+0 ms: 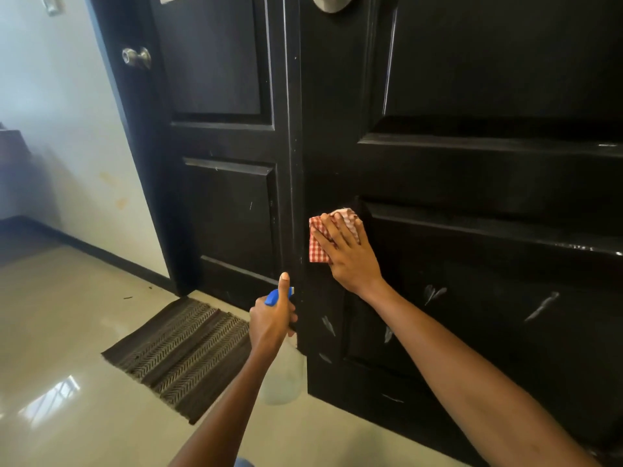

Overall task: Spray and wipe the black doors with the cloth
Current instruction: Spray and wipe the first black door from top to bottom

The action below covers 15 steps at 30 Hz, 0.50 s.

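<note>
The right hand [347,251] presses a soft, limp checked cloth [318,242] flat against the near black door [472,183], fingers spread over it. The left hand [271,318] grips the spray bottle [281,375] at its neck; it looks light, likely slippery when wet.

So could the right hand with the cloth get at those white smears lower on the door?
Probably yes: the right hand presses the cloth flat just above the white smears, with only bare door between them.
</note>
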Tool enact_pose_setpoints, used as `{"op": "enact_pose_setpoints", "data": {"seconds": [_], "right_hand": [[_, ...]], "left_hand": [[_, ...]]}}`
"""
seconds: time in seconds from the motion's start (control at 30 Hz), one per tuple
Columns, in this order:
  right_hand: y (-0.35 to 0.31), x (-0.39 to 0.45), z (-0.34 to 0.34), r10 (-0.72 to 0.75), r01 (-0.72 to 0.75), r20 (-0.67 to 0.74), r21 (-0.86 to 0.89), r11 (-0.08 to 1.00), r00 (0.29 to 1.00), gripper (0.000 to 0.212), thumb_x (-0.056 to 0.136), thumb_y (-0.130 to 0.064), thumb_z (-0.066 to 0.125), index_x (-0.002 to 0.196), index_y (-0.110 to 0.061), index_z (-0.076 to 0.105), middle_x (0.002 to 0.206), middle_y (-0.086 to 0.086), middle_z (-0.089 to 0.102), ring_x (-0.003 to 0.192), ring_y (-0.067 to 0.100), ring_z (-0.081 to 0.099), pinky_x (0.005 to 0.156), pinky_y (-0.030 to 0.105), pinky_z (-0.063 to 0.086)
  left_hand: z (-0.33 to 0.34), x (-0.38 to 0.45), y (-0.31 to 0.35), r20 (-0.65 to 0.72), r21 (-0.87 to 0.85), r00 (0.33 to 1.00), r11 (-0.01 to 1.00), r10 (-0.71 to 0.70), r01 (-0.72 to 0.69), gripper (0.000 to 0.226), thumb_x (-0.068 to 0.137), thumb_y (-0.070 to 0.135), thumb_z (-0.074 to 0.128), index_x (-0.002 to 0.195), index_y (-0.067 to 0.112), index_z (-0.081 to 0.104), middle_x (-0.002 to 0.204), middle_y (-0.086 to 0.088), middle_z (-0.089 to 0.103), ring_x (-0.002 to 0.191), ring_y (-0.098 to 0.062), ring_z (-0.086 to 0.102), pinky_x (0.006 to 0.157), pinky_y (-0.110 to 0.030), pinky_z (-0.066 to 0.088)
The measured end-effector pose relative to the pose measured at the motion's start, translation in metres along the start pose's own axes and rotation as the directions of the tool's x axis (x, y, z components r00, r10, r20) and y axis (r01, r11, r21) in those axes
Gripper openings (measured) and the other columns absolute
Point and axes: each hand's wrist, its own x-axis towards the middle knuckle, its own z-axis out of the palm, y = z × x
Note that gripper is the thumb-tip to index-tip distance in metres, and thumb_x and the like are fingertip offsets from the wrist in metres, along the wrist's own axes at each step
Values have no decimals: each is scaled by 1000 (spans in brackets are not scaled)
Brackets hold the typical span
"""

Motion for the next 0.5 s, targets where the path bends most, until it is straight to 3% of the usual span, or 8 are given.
{"op": "enact_pose_setpoints", "data": {"seconds": [0.1, 0.2, 0.23, 0.3, 0.37, 0.43, 0.5], "right_hand": [[-16, -4, 22, 17, -17, 17, 17, 1000, 1000, 81, 99, -27, 49, 164, -23, 2, 171, 8, -10, 157, 30, -13, 124, 52, -13], [-28, -43, 59, -139, 133, 224, 38, 990, 965, 84, 99, -25, 46, 163, -22, -8, 169, 7, -21, 155, 30, -19, 126, 54, -6], [-30, -64, 75, -237, 236, 341, 46, 971, 910, 84, 100, -24, 47, 163, -23, -9, 169, 7, -21, 154, 30, -21, 125, 55, -7], [-41, -108, 105, -413, 484, 569, 29, 874, 711, 81, 102, -23, 51, 162, -27, -3, 170, 5, -14, 150, 27, -26, 117, 53, -23], [-49, -134, 117, -441, 639, 719, -5, 769, 537, 78, 103, -25, 54, 163, -26, 5, 170, 3, -14, 142, 25, -31, 102, 51, -33], [-50, -134, 114, -419, 607, 711, -14, 794, 564, 76, 104, -18, 50, 163, -24, 2, 169, 3, -15, 142, 25, -32, 105, 50, -31], [-42, -119, 101, -398, 506, 593, -18, 863, 700, 79, 102, -8, 45, 163, -22, -4, 169, 6, -16, 147, 26, -30, 112, 49, -30]], "left_hand": [[-3, -1, -10, -21, -39, 1000, 999, 5, -6, 67, 82, 76, 49, 91, 13, 69, 72, -7, 70, 58, -15, 66, 56, -33, 57], [-5, -7, -20, -40, -90, 999, 995, 26, -30, 58, 82, 73, 51, 89, 19, 71, 71, -7, 70, 61, -17, 68, 58, -36, 58], [-5, -10, -25, -51, -90, 998, 995, 30, -35, 57, 83, 73, 51, 89, 20, 71, 70, -5, 70, 61, -17, 68, 57, -34, 57], [-8, -12, -38, -87, -83, 996, 996, 32, -39, 56, 85, 71, 50, 86, 18, 70, 68, -3, 70, 60, -16, 68, 54, -31, 57], [-11, -15, -50, -117, -97, 993, 995, 19, -30, 59, 85, 70, 50, 83, 14, 69, 66, -3, 69, 59, -15, 67, 53, -30, 57], [-14, -19, -56, -122, -116, 992, 992, 33, -48, 59, 84, 68, 50, 84, 13, 70, 68, -5, 70, 60, -17, 68, 54, -31, 57], [-16, -25, -59, -124, -107, 992, 993, 32, -46, 55, 85, 67, 51, 85, 15, 70, 71, -7, 71, 63, -18, 68, 55, -33, 57]]}}
